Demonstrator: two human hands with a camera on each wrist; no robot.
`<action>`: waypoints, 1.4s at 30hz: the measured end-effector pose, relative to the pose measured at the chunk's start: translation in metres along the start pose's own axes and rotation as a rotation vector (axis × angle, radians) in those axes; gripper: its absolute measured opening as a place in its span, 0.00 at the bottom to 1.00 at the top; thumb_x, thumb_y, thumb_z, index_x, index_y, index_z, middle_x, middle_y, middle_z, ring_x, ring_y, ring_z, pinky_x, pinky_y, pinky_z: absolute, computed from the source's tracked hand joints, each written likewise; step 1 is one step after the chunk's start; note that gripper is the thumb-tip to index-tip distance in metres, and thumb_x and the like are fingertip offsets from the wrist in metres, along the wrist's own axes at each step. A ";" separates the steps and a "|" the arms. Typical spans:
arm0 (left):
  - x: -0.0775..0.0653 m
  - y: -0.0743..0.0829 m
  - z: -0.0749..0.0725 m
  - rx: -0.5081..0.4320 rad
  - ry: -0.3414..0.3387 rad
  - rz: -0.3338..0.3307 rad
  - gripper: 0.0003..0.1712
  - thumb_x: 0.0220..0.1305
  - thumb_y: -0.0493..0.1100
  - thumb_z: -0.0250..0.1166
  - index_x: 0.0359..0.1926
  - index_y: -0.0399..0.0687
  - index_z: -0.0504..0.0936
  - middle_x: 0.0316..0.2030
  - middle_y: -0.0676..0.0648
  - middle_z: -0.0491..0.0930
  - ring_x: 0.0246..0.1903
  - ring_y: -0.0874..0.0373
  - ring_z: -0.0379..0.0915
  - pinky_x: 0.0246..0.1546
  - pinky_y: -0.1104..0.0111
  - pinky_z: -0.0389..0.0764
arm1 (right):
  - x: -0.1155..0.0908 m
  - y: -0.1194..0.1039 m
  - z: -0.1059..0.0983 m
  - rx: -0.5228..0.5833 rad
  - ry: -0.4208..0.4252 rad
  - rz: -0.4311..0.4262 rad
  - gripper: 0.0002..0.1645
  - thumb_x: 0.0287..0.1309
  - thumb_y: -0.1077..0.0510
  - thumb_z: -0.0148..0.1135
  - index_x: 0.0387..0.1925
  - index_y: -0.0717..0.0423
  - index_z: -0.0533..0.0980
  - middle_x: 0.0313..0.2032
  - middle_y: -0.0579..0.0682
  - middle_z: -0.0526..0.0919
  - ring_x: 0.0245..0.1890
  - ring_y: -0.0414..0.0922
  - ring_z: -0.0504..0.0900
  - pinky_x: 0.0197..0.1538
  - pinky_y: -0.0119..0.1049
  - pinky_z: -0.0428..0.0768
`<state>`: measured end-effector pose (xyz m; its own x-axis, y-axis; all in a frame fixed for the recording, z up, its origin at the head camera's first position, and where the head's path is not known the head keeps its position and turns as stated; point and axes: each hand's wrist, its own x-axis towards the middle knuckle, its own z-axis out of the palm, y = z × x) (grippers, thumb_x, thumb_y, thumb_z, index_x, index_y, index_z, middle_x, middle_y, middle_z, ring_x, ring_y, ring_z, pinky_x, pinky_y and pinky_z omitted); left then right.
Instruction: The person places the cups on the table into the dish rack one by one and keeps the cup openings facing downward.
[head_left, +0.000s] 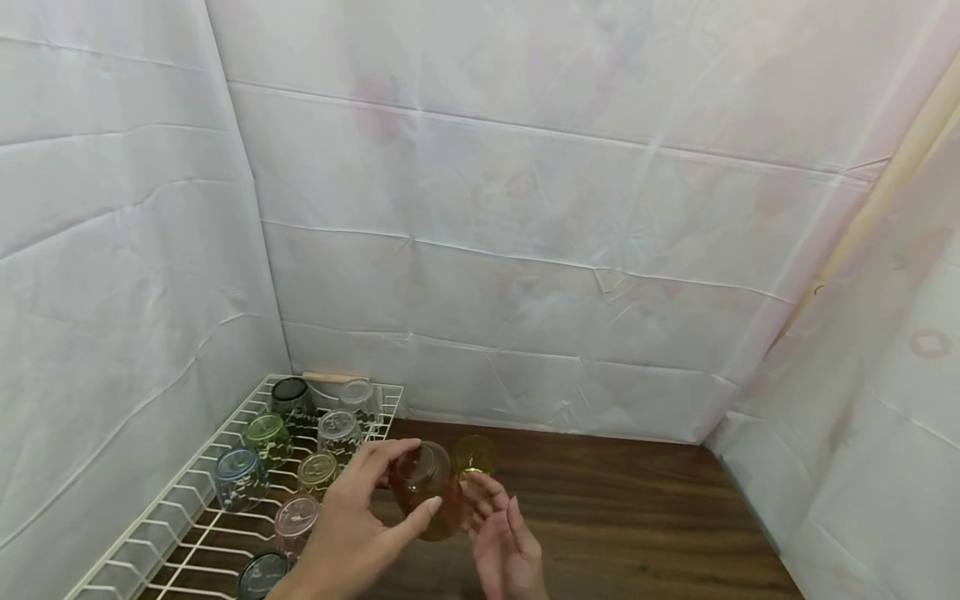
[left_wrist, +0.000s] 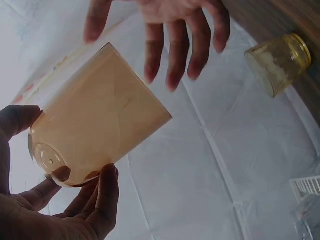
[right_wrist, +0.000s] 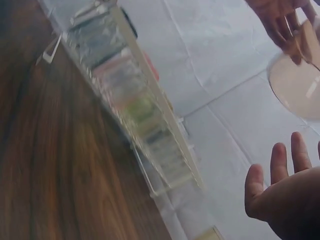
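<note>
My left hand (head_left: 348,521) grips a clear amber glass tumbler (head_left: 431,500) near its base, thumb on one side and fingers on the other. In the left wrist view the tumbler (left_wrist: 100,115) is tilted, its open rim pointing away from the gripping fingers. Beside the rim is my right hand (head_left: 508,537), fingers loosely extended and holding nothing. A gap shows between that hand (left_wrist: 180,35) and the tumbler in the left wrist view. Just beyond both hands a yellow glass (head_left: 477,452) stands on the dark wooden table (head_left: 637,517).
A white wire rack (head_left: 201,542) stands on the left, bearing several upturned glasses, among them a blue one (head_left: 240,482), a green one (head_left: 268,440) and a pink one (head_left: 296,518). White sheeting (head_left: 480,208) walls in the table at the back and sides.
</note>
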<state>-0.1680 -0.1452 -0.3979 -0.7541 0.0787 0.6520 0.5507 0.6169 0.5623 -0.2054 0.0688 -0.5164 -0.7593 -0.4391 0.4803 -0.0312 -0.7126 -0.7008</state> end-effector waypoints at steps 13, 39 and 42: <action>-0.008 -0.024 -0.046 0.190 0.122 -0.140 0.41 0.47 0.47 0.88 0.64 0.64 0.83 0.51 0.52 0.82 0.38 0.66 0.78 0.32 0.73 0.81 | -0.007 -0.019 -0.014 -0.781 0.041 -0.206 0.30 0.81 0.62 0.43 0.77 0.72 0.60 0.76 0.51 0.75 0.78 0.39 0.68 0.77 0.30 0.60; -0.058 -0.141 -0.154 0.580 -0.003 -0.640 0.48 0.61 0.71 0.73 0.71 0.46 0.74 0.59 0.21 0.71 0.48 0.29 0.76 0.30 0.49 0.77 | -0.028 -0.025 -0.059 -1.877 0.470 0.033 0.51 0.49 0.22 0.76 0.70 0.42 0.78 0.63 0.54 0.83 0.67 0.62 0.75 0.71 0.71 0.59; -0.059 -0.155 -0.158 0.614 -0.095 -0.625 0.51 0.63 0.72 0.70 0.72 0.40 0.70 0.57 0.17 0.70 0.46 0.26 0.77 0.30 0.43 0.80 | -0.030 -0.025 -0.060 -1.882 0.477 0.069 0.51 0.49 0.21 0.75 0.70 0.41 0.78 0.64 0.56 0.83 0.67 0.62 0.75 0.71 0.72 0.59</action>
<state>-0.1522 -0.3692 -0.4425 -0.8945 -0.3663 0.2562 -0.2419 0.8786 0.4117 -0.2206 0.1333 -0.5450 -0.8657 -0.0442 0.4986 -0.2989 0.8447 -0.4440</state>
